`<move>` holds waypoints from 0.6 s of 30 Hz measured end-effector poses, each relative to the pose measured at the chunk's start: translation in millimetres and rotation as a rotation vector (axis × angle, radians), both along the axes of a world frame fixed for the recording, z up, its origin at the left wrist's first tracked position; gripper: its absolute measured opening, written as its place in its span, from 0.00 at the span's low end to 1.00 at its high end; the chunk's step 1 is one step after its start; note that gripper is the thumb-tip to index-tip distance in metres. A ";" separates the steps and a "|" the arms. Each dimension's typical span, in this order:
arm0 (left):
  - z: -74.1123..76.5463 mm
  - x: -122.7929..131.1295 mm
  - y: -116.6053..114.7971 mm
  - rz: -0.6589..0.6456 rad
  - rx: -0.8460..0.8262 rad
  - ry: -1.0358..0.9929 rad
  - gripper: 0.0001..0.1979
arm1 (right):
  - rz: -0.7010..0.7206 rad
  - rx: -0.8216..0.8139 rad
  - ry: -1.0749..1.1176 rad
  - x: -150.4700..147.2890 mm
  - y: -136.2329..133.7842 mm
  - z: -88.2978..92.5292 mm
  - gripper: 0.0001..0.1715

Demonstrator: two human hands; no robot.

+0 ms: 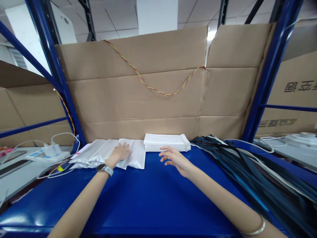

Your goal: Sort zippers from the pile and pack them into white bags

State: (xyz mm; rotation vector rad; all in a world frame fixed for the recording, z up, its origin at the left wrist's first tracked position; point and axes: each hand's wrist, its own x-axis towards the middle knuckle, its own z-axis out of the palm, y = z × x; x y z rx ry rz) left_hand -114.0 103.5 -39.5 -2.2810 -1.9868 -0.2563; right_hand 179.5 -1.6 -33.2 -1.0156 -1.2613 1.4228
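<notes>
My left hand [121, 152], with a watch [105, 169] on its wrist, lies flat with fingers spread on a row of white plastic mailing bags [95, 152] at the back left of the blue shelf. One bag [137, 155] sticks out to the right of that hand. My right hand [175, 160] hovers over the shelf with its fingers apart and nothing in them. Just behind it stands a neat stack of white envelopes or folded sheets [165, 140]; which of these they are I cannot tell. Whether the right fingertips touch the stack is unclear.
A bundle of long dark straps or zippers [237, 165] runs along the right side of the blue shelf [148, 201]. Cardboard [148, 105] walls off the back, with a twisted red-yellow wire [141, 77] hanging across it. A power strip [47, 153] with white cables lies at left, beyond the blue post [64, 89].
</notes>
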 end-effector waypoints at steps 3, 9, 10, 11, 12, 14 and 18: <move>-12.6 -0.3 0.0 0.012 -0.033 0.035 0.26 | -0.003 0.009 -0.024 -1.1 1.4 -2.7 0.19; -11.3 -0.1 -3.1 0.000 0.002 0.042 0.28 | 0.012 0.013 -0.064 -4.0 0.2 -6.8 0.18; -9.9 -0.3 -3.9 -0.001 0.025 0.039 0.28 | 0.012 0.017 -0.069 -4.2 0.5 -7.5 0.18; -8.8 -0.9 -4.3 -0.003 0.047 0.035 0.28 | 0.012 0.021 -0.073 -4.2 0.8 -8.0 0.18; -8.2 -1.9 -4.4 -0.005 0.067 0.031 0.28 | 0.011 0.023 -0.077 -4.0 1.1 -8.4 0.17; -8.7 -5.6 -2.6 -0.008 0.088 0.023 0.28 | 0.011 0.027 -0.082 -3.6 1.5 -8.7 0.17; -16.6 -17.1 7.2 -0.019 0.031 0.001 0.28 | 0.017 0.032 -0.094 -2.6 2.1 -8.7 0.17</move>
